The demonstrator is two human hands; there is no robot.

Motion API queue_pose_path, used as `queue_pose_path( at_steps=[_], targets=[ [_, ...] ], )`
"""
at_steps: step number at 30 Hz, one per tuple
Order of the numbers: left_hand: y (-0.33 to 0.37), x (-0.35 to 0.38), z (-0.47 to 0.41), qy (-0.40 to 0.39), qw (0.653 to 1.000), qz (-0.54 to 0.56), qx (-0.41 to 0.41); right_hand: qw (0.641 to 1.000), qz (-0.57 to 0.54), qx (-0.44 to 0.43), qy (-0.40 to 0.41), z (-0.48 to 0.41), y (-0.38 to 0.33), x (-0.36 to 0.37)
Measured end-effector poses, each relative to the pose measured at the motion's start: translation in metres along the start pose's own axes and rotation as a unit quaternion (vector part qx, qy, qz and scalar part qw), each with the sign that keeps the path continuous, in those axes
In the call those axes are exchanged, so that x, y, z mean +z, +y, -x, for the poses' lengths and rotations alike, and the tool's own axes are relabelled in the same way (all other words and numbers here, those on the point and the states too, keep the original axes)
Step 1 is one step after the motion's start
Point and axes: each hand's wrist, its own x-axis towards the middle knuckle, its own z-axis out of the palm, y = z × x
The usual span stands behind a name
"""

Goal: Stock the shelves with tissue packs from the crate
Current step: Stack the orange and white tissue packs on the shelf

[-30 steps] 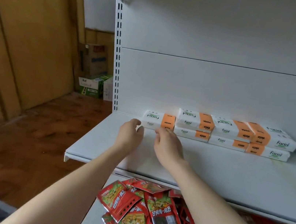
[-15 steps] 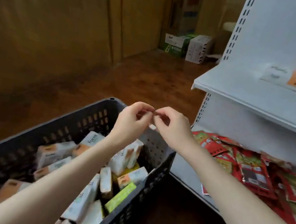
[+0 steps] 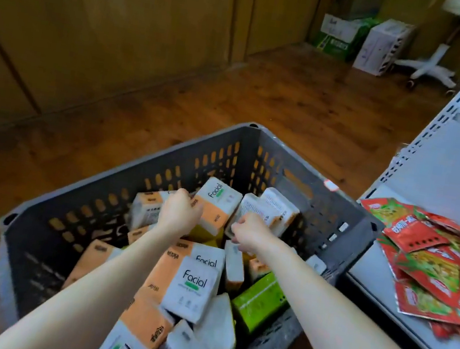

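A yellow-brown wood-panelled wall (image 3: 96,20) is filling the upper left and top of the frame, its seams running down to the skirting; a dark brown wooden floor (image 3: 293,103) is spreading across the middle band, catching a soft sheen towards the upper right; a green-and-white cardboard box (image 3: 342,35) is sitting against the wall at the top right, touching a white cardboard box (image 3: 382,47) on its right; just beside them a white swivel stool (image 3: 429,69) is standing on its castor base; dim, even light is falling throughout.
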Motion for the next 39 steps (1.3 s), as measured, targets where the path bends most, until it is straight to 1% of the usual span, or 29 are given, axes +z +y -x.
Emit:
queue_pose_path(
  at_steps=[3,5,8,10,11,13,15,17,18,19,21,22,24,26,29,32,39],
  targets=[
    [-0.005,0.009,-0.016,-0.035,0.999,-0.021,-0.022,1.000,0.007,0.020,-0.017,-0.008,0.000,0.014],
    [-0.004,0.012,-0.023,-0.043,0.998,-0.034,-0.032,0.999,-0.002,0.031,-0.024,-0.014,-0.001,0.021],
    [-0.002,0.016,-0.029,-0.059,0.997,-0.047,-0.030,0.998,-0.037,0.045,-0.019,-0.023,-0.001,0.028],
    [-0.001,0.019,-0.029,-0.058,0.997,-0.042,-0.022,0.994,-0.087,0.062,-0.006,-0.028,0.002,0.032],
    [0.000,0.020,-0.028,-0.048,0.999,-0.020,-0.017,0.990,-0.125,0.071,0.016,-0.030,0.003,0.032],
    [0.004,0.020,-0.027,-0.026,0.997,0.067,-0.019,0.971,-0.206,0.091,0.082,-0.032,0.003,0.031],
    [0.009,0.019,-0.025,-0.029,0.987,0.154,-0.045,0.939,-0.293,0.112,0.137,-0.032,0.003,0.025],
    [0.013,0.017,-0.024,-0.041,0.973,0.216,-0.076,0.911,-0.359,0.115,0.166,-0.028,0.000,0.014],
    [0.016,0.016,-0.022,-0.050,0.962,0.250,-0.092,0.907,-0.369,0.101,0.177,-0.025,-0.002,0.008],
    [0.019,0.016,-0.019,-0.061,0.951,0.285,-0.107,0.910,-0.361,0.077,0.190,-0.021,-0.004,0.003],
    [0.026,0.013,-0.014,-0.086,0.928,0.341,-0.123,0.927,-0.304,0.006,0.221,-0.010,-0.006,-0.008],
    [0.029,0.011,-0.011,-0.094,0.920,0.361,-0.121,0.934,-0.270,-0.034,0.234,-0.003,-0.007,-0.014],
    [0.040,0.004,-0.003,-0.102,0.908,0.394,-0.100,0.942,-0.225,-0.099,0.230,0.011,-0.007,-0.030],
    [0.052,-0.004,0.005,-0.087,0.897,0.427,-0.067,0.943,-0.220,-0.135,0.210,0.025,-0.007,-0.049],
    [0.074,-0.010,0.025,-0.049,0.900,0.433,-0.001,0.936,-0.227,-0.161,0.214,0.044,-0.003,-0.081],
    [0.106,-0.011,0.048,-0.043,0.888,0.454,0.054,0.920,-0.232,-0.189,0.253,0.067,0.003,-0.118],
    [0.194,0.007,0.105,-0.034,0.852,0.513,0.101,0.869,-0.276,-0.204,0.358,0.115,0.032,-0.198]
  ],
)
